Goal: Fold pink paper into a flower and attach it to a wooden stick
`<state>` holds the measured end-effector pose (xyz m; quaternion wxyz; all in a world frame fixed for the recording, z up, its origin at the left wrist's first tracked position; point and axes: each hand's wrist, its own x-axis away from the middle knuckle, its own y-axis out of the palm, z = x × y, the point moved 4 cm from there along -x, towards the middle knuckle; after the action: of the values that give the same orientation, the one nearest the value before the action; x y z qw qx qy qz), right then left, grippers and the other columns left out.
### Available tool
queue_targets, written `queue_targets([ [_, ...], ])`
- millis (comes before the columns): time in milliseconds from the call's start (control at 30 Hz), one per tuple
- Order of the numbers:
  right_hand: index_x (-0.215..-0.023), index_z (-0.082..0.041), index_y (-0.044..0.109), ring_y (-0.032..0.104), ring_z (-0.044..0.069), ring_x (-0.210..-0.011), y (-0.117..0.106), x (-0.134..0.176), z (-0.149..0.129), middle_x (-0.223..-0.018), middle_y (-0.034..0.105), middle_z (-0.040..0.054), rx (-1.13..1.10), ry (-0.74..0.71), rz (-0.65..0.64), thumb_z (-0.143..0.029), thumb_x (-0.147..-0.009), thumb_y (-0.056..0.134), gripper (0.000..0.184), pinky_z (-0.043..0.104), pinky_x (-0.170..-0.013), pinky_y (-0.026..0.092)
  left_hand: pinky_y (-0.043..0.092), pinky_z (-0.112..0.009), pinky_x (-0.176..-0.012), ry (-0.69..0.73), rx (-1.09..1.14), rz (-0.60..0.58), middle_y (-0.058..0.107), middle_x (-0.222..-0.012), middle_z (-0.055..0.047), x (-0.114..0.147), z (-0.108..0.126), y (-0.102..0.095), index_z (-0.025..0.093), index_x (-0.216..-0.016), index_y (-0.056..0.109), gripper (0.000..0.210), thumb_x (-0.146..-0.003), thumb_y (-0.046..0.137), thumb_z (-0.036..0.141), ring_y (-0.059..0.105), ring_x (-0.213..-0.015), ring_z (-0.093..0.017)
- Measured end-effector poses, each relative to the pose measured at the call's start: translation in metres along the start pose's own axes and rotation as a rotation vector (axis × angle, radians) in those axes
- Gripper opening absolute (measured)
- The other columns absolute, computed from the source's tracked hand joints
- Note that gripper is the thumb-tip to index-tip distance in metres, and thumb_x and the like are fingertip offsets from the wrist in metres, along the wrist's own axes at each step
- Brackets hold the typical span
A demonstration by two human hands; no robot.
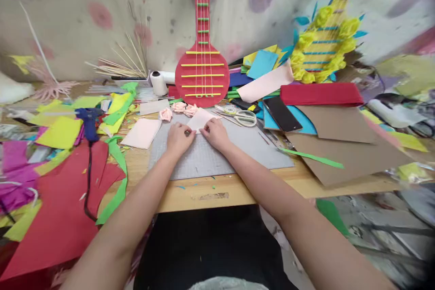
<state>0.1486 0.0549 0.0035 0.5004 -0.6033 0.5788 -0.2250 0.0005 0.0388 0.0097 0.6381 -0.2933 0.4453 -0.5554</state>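
A small pale pink sheet of crepe paper [200, 120] lies over the grey cutting mat [238, 163]. My left hand [181, 137] pinches its near left edge between thumb and fingers. At the near right edge my right hand [215, 133] is closed on the same sheet, the two thumbs almost meeting. Just beyond my hands sit several pink paper roses [166, 114]. Another pale pink paper piece [142, 133] rests left of the mat. Scissors [245, 118] lie to the right of my right hand.
A red paper lute [202, 74] stands against the wall, a yellow flowered one [321, 50] at right. A blue glue gun [89, 122] and red paper [68, 204] are at left. A black phone [282, 114] and brown cardboard [350, 163] lie at right.
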Motion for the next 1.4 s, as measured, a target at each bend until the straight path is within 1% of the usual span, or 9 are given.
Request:
queue_targets([
  [233, -0.076, -0.014, 0.062, 0.050, 0.019, -0.092, 0.0040, -0.0014, 0.0003, -0.092, 0.056, 0.0083, -0.004, 0.039, -0.005, -0.034, -0.082, 0.055, 0.022, 0.029, -0.082, 0.039, 0.040, -0.035, -0.082, -0.025, -0.014, 0.049, 0.058, -0.085, -0.007, -0.0031, 0.0002, 0.0049, 0.020, -0.073, 0.068, 0.022, -0.075, 0.056, 0.038, 0.052, -0.090, -0.023],
  [600, -0.074, -0.015, 0.061, 0.050, 0.021, -0.094, 0.0052, -0.0022, -0.0006, -0.091, 0.055, 0.0090, 0.002, 0.059, 0.015, -0.033, -0.082, 0.056, 0.021, 0.031, -0.083, 0.039, 0.039, -0.036, -0.083, -0.020, -0.025, 0.041, 0.056, -0.086, -0.007, -0.0005, 0.0043, 0.0024, 0.019, -0.070, 0.065, 0.017, -0.075, 0.058, 0.034, 0.050, -0.093, -0.024],
  [733, -0.079, -0.015, 0.061, 0.050, 0.021, -0.094, 0.0055, -0.0014, -0.0018, -0.093, 0.055, 0.0098, 0.037, 0.058, 0.015, -0.034, -0.082, 0.054, 0.020, 0.032, -0.081, 0.040, 0.039, -0.036, -0.084, 0.007, 0.010, 0.048, 0.055, -0.088, -0.007, -0.0008, 0.0044, 0.0026, 0.020, -0.079, 0.066, 0.014, -0.075, 0.060, 0.032, 0.049, -0.094, -0.023],
  [867, -0.085, -0.015, 0.059, 0.049, 0.022, -0.095, 0.0063, -0.0016, -0.0038, -0.095, 0.055, 0.0108, 0.098, 0.047, 0.012, -0.031, -0.084, 0.051, 0.018, 0.032, -0.080, 0.040, 0.038, -0.037, -0.085, 0.066, 0.006, 0.023, 0.054, -0.092, -0.007, -0.0013, 0.0073, 0.0042, 0.025, -0.085, 0.070, 0.016, -0.078, 0.056, 0.028, 0.047, -0.097, -0.024],
  [967, -0.090, -0.015, 0.057, 0.049, 0.023, -0.096, 0.0067, -0.0010, -0.0051, -0.097, 0.055, 0.0111, 0.136, 0.039, 0.017, -0.030, -0.084, 0.049, 0.019, 0.032, -0.080, 0.039, 0.037, -0.038, -0.086, 0.057, -0.007, 0.009, 0.054, -0.093, -0.007, -0.0019, 0.0081, 0.0050, 0.026, -0.086, 0.071, 0.018, -0.078, 0.055, 0.028, 0.046, -0.099, -0.026],
  [1100, -0.094, -0.015, 0.054, 0.048, 0.024, -0.096, 0.0057, 0.0016, -0.0076, -0.098, 0.054, 0.0106, 0.135, 0.012, 0.036, -0.036, -0.081, 0.052, 0.025, 0.034, -0.082, 0.039, 0.036, -0.038, -0.088, 0.025, 0.003, 0.008, 0.054, -0.093, -0.007, -0.0031, 0.0078, 0.0056, 0.026, -0.084, 0.071, 0.018, -0.075, 0.056, 0.030, 0.046, -0.100, -0.025],
  [1233, -0.096, -0.015, 0.052, 0.047, 0.023, -0.096, 0.0044, 0.0037, -0.0061, -0.100, 0.054, 0.0107, 0.122, 0.031, 0.028, -0.023, -0.080, 0.049, 0.018, 0.033, -0.082, 0.038, 0.035, -0.039, -0.090, -0.005, 0.011, -0.001, 0.055, -0.095, -0.007, -0.0042, 0.0075, 0.0058, 0.026, -0.082, 0.071, 0.018, -0.073, 0.060, 0.037, 0.046, -0.101, -0.025],
  [1300, -0.097, -0.015, 0.052, 0.047, 0.022, -0.095, 0.0041, 0.0042, -0.0035, -0.100, 0.054, 0.0107, 0.112, 0.054, 0.014, -0.014, -0.079, 0.046, 0.019, 0.032, -0.082, 0.038, 0.035, -0.039, -0.090, -0.022, 0.010, -0.018, 0.055, -0.096, -0.006, -0.0045, 0.0074, 0.0056, 0.027, -0.083, 0.071, 0.018, -0.073, 0.060, 0.037, 0.046, -0.102, -0.025],
  [1400, -0.096, -0.016, 0.051, 0.047, 0.021, -0.095, 0.0044, 0.0043, 0.0004, -0.101, 0.054, 0.0102, 0.090, 0.074, 0.001, -0.008, -0.078, 0.042, 0.021, 0.031, -0.083, 0.038, 0.035, -0.040, -0.091, -0.052, 0.008, -0.042, 0.054, -0.098, -0.006, -0.0046, 0.0068, 0.0051, 0.029, -0.084, 0.070, 0.017, -0.074, 0.058, 0.036, 0.046, -0.103, -0.026],
])
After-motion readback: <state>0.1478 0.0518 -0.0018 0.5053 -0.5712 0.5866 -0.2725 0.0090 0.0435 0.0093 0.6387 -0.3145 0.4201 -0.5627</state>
